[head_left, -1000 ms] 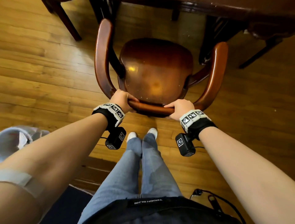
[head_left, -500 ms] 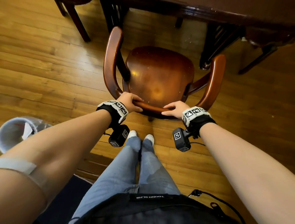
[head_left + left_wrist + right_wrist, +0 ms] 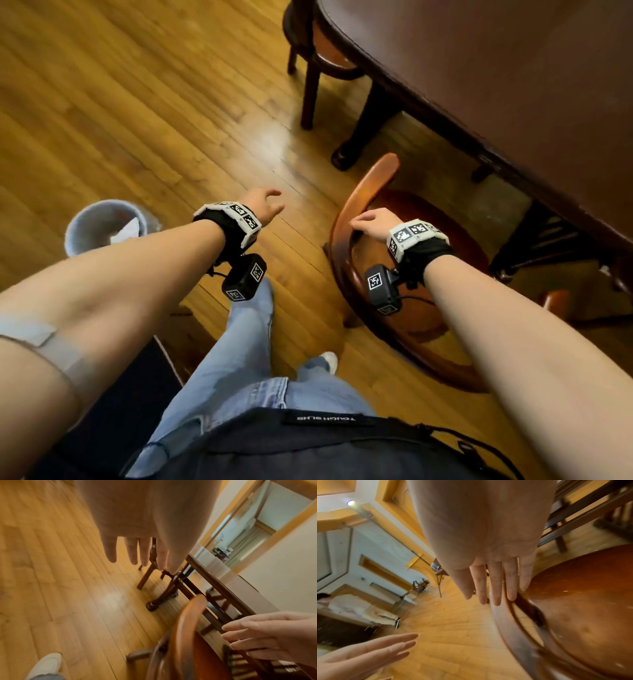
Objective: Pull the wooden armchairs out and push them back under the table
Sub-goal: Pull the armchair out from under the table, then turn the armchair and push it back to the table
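We see our right hand (image 3: 371, 224) laid with straight fingers on the curved back rail of the reddish-brown bentwood armchair (image 3: 346, 219), which stands by the dark wooden table (image 3: 479, 68) with its seat only partly under the edge. Our left hand (image 3: 265, 205) hangs free over the plank floor (image 3: 137, 102), fingers loosely spread and holding nothing, probably reaching toward the second armchair (image 3: 318, 51) tucked further along. We judge the flat right-hand contact suits steadying rather than pulling.
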`<control>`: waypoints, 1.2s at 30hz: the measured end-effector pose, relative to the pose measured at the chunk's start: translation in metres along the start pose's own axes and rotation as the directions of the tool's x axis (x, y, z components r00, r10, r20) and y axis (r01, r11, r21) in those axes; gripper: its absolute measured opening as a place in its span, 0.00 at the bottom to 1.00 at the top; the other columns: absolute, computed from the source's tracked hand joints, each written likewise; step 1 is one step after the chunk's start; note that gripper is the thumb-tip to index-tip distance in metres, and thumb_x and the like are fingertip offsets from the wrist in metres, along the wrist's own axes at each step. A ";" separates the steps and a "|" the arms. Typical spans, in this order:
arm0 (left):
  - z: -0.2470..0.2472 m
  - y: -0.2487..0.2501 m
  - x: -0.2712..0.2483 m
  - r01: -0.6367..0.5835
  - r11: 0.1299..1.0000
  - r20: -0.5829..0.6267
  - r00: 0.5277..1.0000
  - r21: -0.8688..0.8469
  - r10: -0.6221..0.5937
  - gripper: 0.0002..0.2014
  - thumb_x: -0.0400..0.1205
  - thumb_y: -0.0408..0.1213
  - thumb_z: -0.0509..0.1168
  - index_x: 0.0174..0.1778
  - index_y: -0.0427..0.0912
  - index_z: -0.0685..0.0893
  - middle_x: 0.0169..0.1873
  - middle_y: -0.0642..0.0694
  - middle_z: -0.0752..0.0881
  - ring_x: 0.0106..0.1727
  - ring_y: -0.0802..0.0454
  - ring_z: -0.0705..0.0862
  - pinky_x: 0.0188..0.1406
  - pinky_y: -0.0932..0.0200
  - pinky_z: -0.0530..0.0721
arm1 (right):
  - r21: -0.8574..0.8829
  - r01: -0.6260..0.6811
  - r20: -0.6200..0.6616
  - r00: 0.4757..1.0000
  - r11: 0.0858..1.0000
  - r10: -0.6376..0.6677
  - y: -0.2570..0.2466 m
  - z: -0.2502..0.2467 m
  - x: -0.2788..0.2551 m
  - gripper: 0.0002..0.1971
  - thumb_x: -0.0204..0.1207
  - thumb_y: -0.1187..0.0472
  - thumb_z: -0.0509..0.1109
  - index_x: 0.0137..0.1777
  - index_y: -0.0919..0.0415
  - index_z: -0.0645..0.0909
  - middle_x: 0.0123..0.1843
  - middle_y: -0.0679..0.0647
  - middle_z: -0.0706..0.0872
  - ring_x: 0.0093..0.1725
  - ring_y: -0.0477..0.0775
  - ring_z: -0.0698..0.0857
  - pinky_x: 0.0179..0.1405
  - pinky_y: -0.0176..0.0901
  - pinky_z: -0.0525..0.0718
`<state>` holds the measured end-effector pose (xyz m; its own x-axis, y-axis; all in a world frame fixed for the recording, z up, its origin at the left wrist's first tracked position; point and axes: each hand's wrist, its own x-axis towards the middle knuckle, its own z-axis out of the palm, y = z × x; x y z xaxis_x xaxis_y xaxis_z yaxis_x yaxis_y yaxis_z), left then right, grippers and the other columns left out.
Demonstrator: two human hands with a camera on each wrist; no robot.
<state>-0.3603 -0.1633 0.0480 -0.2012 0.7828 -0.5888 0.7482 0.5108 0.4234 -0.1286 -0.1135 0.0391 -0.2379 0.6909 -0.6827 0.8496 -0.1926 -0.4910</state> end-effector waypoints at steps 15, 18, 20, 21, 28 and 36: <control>-0.295 -0.156 0.187 0.149 0.986 -0.128 0.982 0.071 -0.140 0.24 0.85 0.44 0.59 0.78 0.41 0.71 0.76 0.39 0.74 0.76 0.41 0.73 0.71 0.54 0.71 | -0.103 0.096 0.138 0.987 0.990 -0.081 -0.324 0.001 0.204 0.19 0.80 0.53 0.68 0.67 0.61 0.83 0.73 0.58 0.80 0.72 0.59 0.78 0.74 0.48 0.73; -0.329 -0.153 0.234 0.144 0.989 -0.124 0.983 0.046 -0.137 0.24 0.86 0.44 0.58 0.78 0.41 0.71 0.76 0.39 0.73 0.76 0.41 0.73 0.71 0.55 0.71 | -0.116 0.082 0.116 0.991 0.990 -0.068 -0.357 -0.021 0.247 0.20 0.80 0.53 0.67 0.69 0.61 0.81 0.74 0.59 0.79 0.74 0.59 0.76 0.73 0.46 0.70; -0.346 -0.144 0.270 0.131 0.990 -0.104 0.987 0.045 -0.126 0.25 0.86 0.44 0.58 0.79 0.42 0.69 0.77 0.39 0.73 0.77 0.42 0.72 0.72 0.55 0.70 | -0.130 0.064 0.108 0.993 0.989 -0.050 -0.376 -0.038 0.281 0.21 0.81 0.53 0.66 0.71 0.61 0.79 0.76 0.58 0.77 0.76 0.59 0.73 0.74 0.44 0.68; -0.353 -0.139 0.287 0.125 0.991 -0.094 0.988 0.048 -0.121 0.25 0.86 0.44 0.58 0.80 0.42 0.69 0.77 0.39 0.72 0.77 0.42 0.71 0.72 0.55 0.70 | -0.143 0.060 0.103 0.994 0.988 -0.046 -0.383 -0.046 0.298 0.22 0.81 0.53 0.66 0.72 0.61 0.78 0.77 0.58 0.75 0.78 0.59 0.72 0.75 0.45 0.67; -0.452 -0.088 0.423 0.050 0.998 -0.090 0.995 0.029 -0.047 0.21 0.87 0.43 0.55 0.77 0.46 0.73 0.76 0.41 0.75 0.76 0.43 0.74 0.69 0.58 0.72 | -0.112 0.021 0.056 0.998 0.994 -0.015 -0.466 -0.137 0.435 0.22 0.81 0.55 0.66 0.73 0.61 0.77 0.76 0.59 0.76 0.76 0.59 0.74 0.74 0.44 0.69; -0.572 -0.035 0.558 -0.036 0.999 -0.148 0.988 0.040 0.042 0.23 0.88 0.42 0.54 0.80 0.42 0.69 0.79 0.42 0.69 0.80 0.45 0.67 0.75 0.57 0.66 | -0.079 -0.009 -0.067 0.998 0.997 0.004 -0.573 -0.235 0.570 0.27 0.73 0.48 0.69 0.72 0.55 0.78 0.76 0.57 0.76 0.73 0.61 0.77 0.69 0.44 0.73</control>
<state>-0.8601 0.4589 0.0981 -0.2612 0.8476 -0.4619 0.7797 0.4673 0.4167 -0.6405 0.5546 0.0580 -0.2025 0.7354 -0.6467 0.8864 -0.1431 -0.4403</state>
